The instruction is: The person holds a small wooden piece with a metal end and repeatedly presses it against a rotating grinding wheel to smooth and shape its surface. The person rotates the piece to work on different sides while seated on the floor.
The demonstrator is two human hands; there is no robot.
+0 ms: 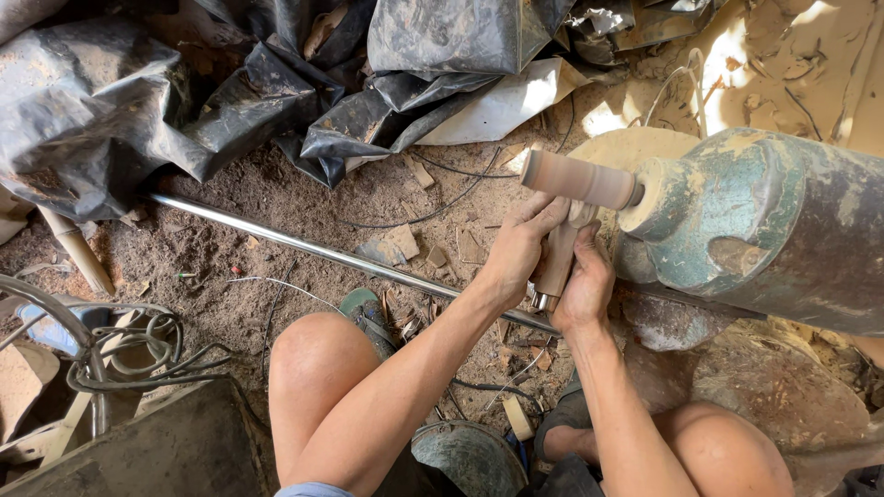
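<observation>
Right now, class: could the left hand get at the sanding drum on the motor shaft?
Probably yes: the left hand sits just under the sanding drum, nothing between them, though both hands grip a wooden piece.

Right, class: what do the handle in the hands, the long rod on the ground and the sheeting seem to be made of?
Handle: apparently wood, pale tan, matt, with a shiny metal collar at its lower end.
Rod: likely steel, bright and reflective.
Sheeting: probably plastic, black, crumpled, glossy under dust.
Both hands, left and right, grip the handle.

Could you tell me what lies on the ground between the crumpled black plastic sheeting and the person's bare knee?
In the head view, a long shiny metal pipe crosses that sawdust-strewn ground.
</observation>
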